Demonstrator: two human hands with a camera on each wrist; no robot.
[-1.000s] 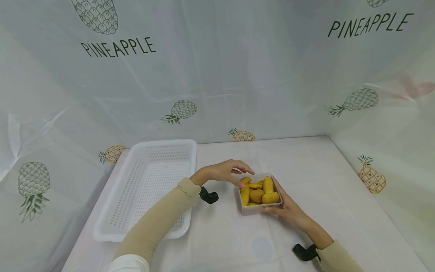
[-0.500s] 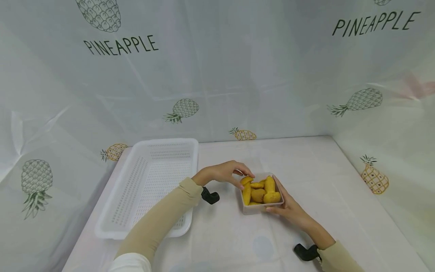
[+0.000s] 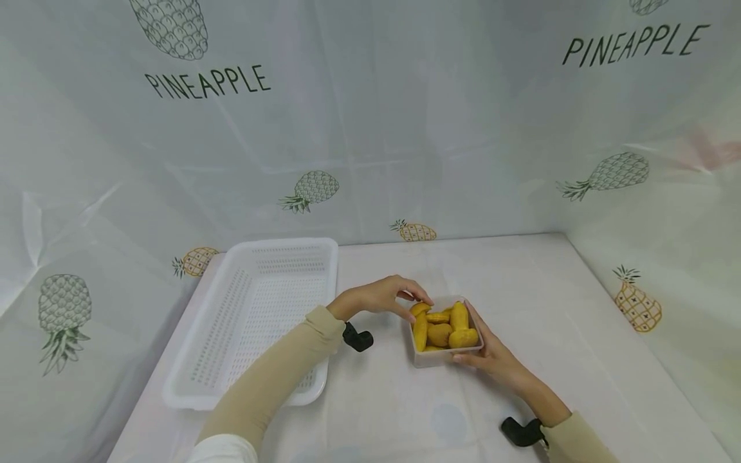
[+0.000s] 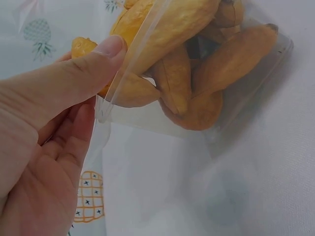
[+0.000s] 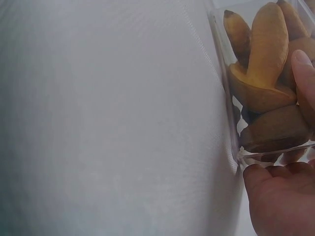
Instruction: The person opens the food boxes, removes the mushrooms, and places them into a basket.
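A clear plastic box (image 3: 431,357) full of yellow-brown mushrooms (image 3: 440,334) stands on the table near the middle of the head view. My left hand (image 3: 386,296) reaches over its left side and pinches the mushroom (image 3: 420,331) lying along that edge, thumb and fingers at its cap. In the left wrist view the left thumb (image 4: 93,64) is right at the box rim, with the other fingers partly hidden behind it. From the right, my right hand (image 3: 492,355) grips the box, thumb along the near side and fingers around the far right corner.
A white perforated basket (image 3: 330,283) stands on the left part of the table, partly under the left sleeve (image 3: 278,379). A plastic sheet (image 3: 370,128) printed with pineapples hangs behind and beside the table (image 3: 521,289).
The left fingers have come down onto the cap of the left mushroom, which has shifted slightly. My right hand keeps its grip on the box.
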